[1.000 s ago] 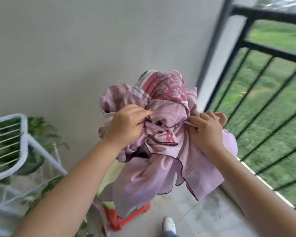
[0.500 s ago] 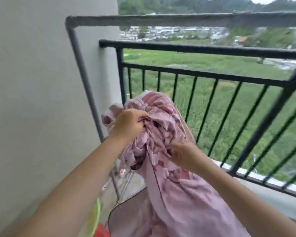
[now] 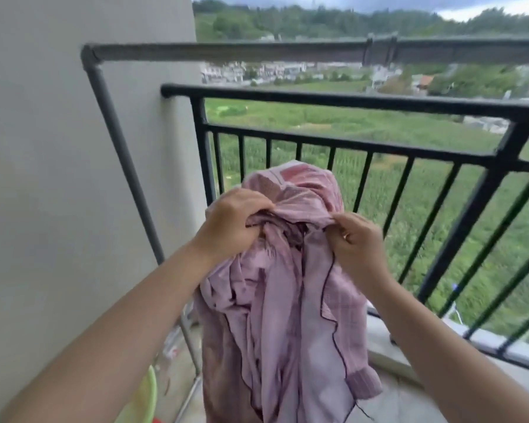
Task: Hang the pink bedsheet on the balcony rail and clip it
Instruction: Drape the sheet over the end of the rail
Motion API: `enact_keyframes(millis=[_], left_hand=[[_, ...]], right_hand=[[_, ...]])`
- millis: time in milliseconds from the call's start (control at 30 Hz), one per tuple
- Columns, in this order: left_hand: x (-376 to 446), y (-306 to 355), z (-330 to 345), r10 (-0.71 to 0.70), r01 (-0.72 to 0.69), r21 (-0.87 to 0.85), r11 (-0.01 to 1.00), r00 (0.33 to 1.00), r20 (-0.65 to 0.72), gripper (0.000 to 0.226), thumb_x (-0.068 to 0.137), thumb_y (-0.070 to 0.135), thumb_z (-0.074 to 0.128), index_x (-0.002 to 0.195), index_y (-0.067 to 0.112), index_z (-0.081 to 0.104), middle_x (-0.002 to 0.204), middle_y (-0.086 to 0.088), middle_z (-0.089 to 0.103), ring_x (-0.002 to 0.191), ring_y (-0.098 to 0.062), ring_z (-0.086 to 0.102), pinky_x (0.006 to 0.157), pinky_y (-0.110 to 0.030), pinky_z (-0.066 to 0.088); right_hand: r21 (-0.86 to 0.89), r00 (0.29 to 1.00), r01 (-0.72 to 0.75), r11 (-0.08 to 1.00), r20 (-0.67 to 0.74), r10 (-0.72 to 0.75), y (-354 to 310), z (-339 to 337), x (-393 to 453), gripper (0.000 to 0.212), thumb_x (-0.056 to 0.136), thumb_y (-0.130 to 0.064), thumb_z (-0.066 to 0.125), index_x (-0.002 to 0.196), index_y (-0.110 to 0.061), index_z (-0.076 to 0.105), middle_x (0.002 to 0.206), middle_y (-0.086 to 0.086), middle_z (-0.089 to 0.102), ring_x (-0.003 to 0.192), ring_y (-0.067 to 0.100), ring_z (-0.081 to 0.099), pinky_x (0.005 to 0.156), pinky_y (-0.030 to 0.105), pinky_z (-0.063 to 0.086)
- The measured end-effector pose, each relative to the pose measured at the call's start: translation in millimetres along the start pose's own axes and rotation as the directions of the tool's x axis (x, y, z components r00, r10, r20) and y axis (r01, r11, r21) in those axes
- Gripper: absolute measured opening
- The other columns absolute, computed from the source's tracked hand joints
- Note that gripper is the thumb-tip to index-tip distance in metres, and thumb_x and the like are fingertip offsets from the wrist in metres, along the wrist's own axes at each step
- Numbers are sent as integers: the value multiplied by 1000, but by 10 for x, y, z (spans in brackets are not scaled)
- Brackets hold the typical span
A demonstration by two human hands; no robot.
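Note:
The pink bedsheet [image 3: 287, 300] hangs bunched in front of me, its folds trailing down toward the floor. My left hand [image 3: 229, 224] grips a gathered wad near the sheet's top. Just to the right, my right hand [image 3: 356, 242] pinches the sheet's edge between thumb and fingers. Beyond the sheet runs the black balcony rail [image 3: 348, 102], with its vertical bars below. Higher up and closer, a grey horizontal pole [image 3: 226, 51] spans the view, and two dark clips [image 3: 380, 51] sit on it at the right. The sheet touches neither rail nor pole.
A plain wall [image 3: 58, 148] closes the left side. The grey pole's support leg [image 3: 126, 160] slants down along the wall to the floor. A green basin [image 3: 144, 401] shows at the bottom left. A low concrete kerb [image 3: 409, 340] runs under the railing.
The view has turned from the wall to face the railing. The sheet is higher and more unfurled, and my right hand has shifted from its side up to its top edge.

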State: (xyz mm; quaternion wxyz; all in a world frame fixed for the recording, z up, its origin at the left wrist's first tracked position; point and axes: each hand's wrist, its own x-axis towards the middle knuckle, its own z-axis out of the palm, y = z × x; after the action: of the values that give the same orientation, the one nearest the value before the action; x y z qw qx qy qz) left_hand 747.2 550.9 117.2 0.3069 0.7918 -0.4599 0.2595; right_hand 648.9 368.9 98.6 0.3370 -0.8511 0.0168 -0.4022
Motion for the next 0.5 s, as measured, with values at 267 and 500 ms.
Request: enact_keyframes(millis=[267,500], left_hand=[[299,-82,-549,-564,567,-196,800,822,73,45,52,17,58,96,11,65,81,-2,59,73,-16,52,67,-19,40],[741,-115,-1067,-661,529,-581,618,750,-20,13,82,8,55,70,11,57,43,9,50,42,-5,45,36,-9,31]], right_hand=[[-3,999,-30,1000,33,30,-483,-129,958,17,83,-3,53,80,7,66,66,19,61,60,21,48,53,28,31],[23,995,101,995,-27,-100,-887,-119,1438,20,86,-7,52,75,6,63,61,17,54,47,15,36,42,21,22]])
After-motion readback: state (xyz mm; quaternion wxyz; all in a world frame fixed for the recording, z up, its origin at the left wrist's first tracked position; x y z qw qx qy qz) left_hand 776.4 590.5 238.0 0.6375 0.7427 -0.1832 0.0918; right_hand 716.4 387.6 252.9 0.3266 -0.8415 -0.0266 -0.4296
